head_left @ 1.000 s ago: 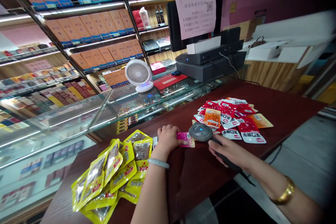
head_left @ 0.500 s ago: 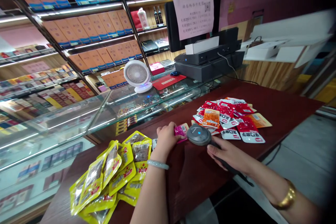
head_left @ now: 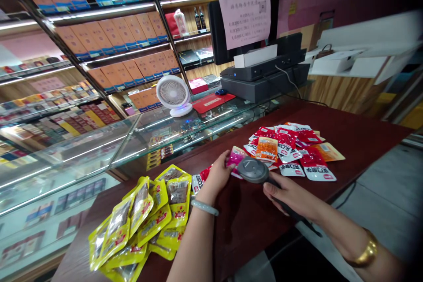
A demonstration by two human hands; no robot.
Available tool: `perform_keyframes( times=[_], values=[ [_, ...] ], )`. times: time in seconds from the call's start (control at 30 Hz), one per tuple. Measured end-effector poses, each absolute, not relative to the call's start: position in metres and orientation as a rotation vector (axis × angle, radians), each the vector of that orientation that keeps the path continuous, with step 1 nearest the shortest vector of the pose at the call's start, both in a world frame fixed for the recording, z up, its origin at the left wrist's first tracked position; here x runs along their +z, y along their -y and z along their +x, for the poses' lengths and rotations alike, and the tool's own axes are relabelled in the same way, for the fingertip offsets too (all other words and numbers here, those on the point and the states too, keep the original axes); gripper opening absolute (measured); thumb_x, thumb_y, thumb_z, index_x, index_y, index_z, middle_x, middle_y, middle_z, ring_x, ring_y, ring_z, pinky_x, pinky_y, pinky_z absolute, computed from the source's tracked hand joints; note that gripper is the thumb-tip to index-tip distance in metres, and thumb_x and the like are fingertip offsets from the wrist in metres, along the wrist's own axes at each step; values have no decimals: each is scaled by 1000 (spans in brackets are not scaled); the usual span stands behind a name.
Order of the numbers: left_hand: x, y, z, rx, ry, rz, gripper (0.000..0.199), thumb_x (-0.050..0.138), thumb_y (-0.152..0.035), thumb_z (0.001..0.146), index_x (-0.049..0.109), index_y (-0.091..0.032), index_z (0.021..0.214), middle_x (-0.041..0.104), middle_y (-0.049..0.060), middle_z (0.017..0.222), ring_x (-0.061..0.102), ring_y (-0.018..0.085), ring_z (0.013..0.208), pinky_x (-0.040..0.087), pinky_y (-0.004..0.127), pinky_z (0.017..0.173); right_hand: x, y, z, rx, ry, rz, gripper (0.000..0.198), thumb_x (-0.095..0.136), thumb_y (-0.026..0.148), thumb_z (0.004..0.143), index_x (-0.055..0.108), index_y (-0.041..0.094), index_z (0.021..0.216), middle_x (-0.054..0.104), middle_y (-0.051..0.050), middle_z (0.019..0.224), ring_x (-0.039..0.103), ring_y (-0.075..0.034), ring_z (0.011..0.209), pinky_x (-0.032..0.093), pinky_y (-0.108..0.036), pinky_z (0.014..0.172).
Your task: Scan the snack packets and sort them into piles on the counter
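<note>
The pink packet [head_left: 237, 155] is over the table [head_left: 360, 130], between two heaps of packets and just left of the nearer edge of the right-hand heap. The left hand [head_left: 218, 172] has its thumb and fingers together on the packet's left edge. The right hand [head_left: 286, 191] is wrapped around the handle of a grey handheld scanner [head_left: 254, 169], whose head overlaps the packet's near right corner in this view; whether they touch I cannot tell.

The step in hand looks to be presenting this one packet to the scanner. I judge that the next move calls for the packet's printed face to be free of the fingers, with the left grip firm and the scanner's underside turned towards it. Where the scanner's window points cannot be seen.

A red-and-white packet [head_left: 198, 181] lies just left of the left hand, partly hidden by it. Farther left and nearer is a heap of yellow packets [head_left: 158, 218]; to the right is the heap of red packets [head_left: 287, 136], with an orange packet [head_left: 267, 149] on its near left side. Beyond the table's far edge, a white fan [head_left: 173, 92] stands on a glass case [head_left: 132, 134].
</note>
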State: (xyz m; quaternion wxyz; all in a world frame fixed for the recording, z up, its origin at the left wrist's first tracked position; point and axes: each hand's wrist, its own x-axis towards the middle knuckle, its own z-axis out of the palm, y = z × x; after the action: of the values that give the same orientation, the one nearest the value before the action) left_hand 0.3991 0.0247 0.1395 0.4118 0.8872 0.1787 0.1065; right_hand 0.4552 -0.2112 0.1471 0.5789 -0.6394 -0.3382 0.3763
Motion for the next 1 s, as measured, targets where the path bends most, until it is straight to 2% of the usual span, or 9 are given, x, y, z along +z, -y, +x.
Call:
perform_keyframes(
  times=[0.07, 0.1, 0.23, 0.3, 0.43, 0.6, 0.8, 1.0],
  values=[
    [136, -20, 402, 205, -319, 2192, 67, 57, -15, 88, 36, -21, 152, 59, 8, 142, 59, 17, 124, 47, 29, 102, 146, 212, 455, 882, 787, -1496, 44, 54, 64, 90, 47, 21, 90, 45, 9, 60, 42, -6, 41, 37, -18, 38],
    [137, -20, 402, 192, -290, 2224, 68, 57, -16, 88, 36, -21, 153, 56, 8, 145, 57, 17, 127, 46, 30, 104, 146, 213, 456, 883, 788, -1494, 44, 55, 64, 90, 47, 21, 90, 45, 9, 59, 41, -6, 41, 37, -18, 38],
    [160, -43, 379, 197, -462, 2596, 51, 61, -19, 85, 60, -24, 136, 62, 7, 138, 56, 22, 127, 41, 33, 109, 147, 214, 456, 885, 788, -1493, 45, 55, 66, 89, 47, 22, 88, 44, 9, 59, 41, -6, 41, 36, -18, 38],
    [175, -61, 361, 88, -682, 2798, 42, 66, -26, 82, 68, -25, 124, 66, 8, 131, 56, 27, 125, 41, 39, 107, 150, 214, 456, 897, 793, -1503, 47, 55, 68, 88, 47, 21, 87, 44, 9, 57, 41, -7, 41, 35, -18, 38],
    [187, -84, 335, -232, -994, 2942, 52, 77, -45, 70, 69, -26, 118, 65, 13, 128, 53, 37, 124, 40, 50, 100, 156, 213, 455, 917, 788, -1514, 52, 55, 72, 85, 48, 21, 87, 44, 9, 56, 41, -7, 41, 35, -19, 38],
    [177, -80, 343, -242, -1010, 2975, 51, 76, -52, 68, 66, -21, 107, 64, 15, 125, 52, 37, 124, 40, 46, 98, 158, 210, 454, 921, 790, -1514, 52, 56, 72, 84, 49, 21, 91, 44, 9, 58, 41, -7, 41, 36, -19, 38],
    [177, -53, 368, -202, -865, 2942, 49, 74, -47, 74, 56, -22, 111, 72, 9, 108, 65, 31, 109, 39, 38, 92, 148, 206, 456, 924, 836, -1464, 47, 55, 67, 88, 49, 21, 94, 45, 9, 60, 41, -6, 40, 36, -18, 36],
    [175, -41, 372, -103, -747, 2986, 45, 72, -45, 76, 57, -21, 111, 74, 9, 105, 67, 31, 106, 40, 39, 90, 148, 206, 456, 911, 840, -1467, 45, 54, 66, 89, 48, 21, 90, 45, 9, 59, 41, -6, 40, 36, -17, 36]
  ],
)
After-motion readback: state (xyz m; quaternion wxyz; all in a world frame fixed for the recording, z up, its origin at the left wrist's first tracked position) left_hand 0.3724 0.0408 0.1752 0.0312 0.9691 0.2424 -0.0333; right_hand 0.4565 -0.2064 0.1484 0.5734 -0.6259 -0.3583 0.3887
